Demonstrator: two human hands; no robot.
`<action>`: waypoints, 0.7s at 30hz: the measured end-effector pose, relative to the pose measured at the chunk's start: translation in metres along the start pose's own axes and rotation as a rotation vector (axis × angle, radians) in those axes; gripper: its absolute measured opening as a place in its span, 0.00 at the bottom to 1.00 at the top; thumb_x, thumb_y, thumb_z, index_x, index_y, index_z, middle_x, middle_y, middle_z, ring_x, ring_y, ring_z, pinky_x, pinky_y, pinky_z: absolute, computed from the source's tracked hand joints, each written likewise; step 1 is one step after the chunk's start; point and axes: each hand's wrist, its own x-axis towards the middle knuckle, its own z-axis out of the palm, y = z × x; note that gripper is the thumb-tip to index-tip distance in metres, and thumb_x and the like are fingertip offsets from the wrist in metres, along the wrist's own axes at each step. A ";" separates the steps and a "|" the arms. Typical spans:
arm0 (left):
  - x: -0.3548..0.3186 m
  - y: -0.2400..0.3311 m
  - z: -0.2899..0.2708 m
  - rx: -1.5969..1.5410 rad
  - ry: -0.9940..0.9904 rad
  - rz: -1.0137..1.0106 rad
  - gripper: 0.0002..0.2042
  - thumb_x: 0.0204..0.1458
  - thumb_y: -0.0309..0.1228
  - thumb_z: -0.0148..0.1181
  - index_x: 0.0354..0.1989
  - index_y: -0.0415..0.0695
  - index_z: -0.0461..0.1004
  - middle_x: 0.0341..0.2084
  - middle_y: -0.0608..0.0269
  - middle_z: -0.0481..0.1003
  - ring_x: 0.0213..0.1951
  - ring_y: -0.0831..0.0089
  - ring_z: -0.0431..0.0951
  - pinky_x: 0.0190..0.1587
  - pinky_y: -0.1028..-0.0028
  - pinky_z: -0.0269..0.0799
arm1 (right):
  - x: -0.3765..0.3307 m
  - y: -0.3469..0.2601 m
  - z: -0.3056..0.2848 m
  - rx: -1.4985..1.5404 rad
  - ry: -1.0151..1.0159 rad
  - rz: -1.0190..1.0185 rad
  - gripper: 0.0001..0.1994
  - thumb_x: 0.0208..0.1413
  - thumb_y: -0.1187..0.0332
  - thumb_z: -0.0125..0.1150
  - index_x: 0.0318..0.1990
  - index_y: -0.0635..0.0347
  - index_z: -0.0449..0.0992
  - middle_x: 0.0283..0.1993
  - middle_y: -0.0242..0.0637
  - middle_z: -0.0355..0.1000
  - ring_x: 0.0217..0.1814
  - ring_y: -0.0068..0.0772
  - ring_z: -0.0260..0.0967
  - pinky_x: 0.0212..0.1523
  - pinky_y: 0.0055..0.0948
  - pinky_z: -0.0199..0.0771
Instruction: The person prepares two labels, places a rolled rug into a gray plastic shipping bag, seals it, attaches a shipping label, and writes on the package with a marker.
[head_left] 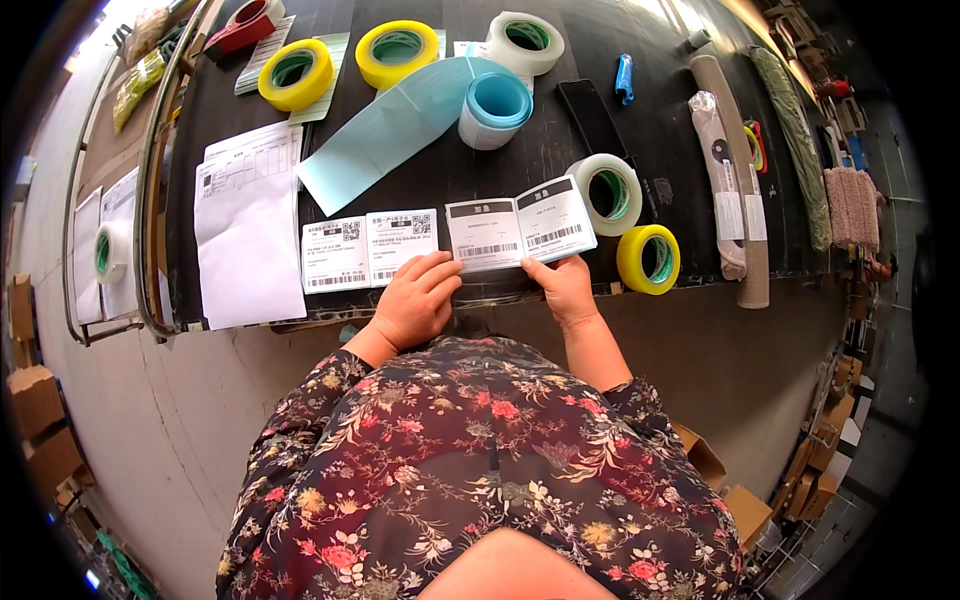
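Beyond the floral shirt [490, 450], labels [485, 232], pinched by right fingers [541, 273], overlaid by left fingers [432, 274] (grip unclear), could be creased by uneven pulling.

Blk tbl [660, 140] w/ tape rolls [395, 75], blue lbls [395, 130], papers [250, 245]

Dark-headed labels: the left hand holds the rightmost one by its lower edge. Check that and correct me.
The hand is wrong: the head view shows the right hand holding the rightmost dark-headed label by its lower edge.
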 end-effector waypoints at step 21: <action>0.002 0.001 -0.003 -0.014 -0.004 0.002 0.13 0.42 0.24 0.61 0.40 0.42 0.75 0.52 0.62 0.73 0.59 0.60 0.69 0.60 0.60 0.65 | -0.016 -0.017 0.002 -0.954 0.237 -0.999 0.20 0.48 0.85 0.56 0.50 0.61 0.81 0.61 0.57 0.69 0.60 0.55 0.70 0.60 0.39 0.70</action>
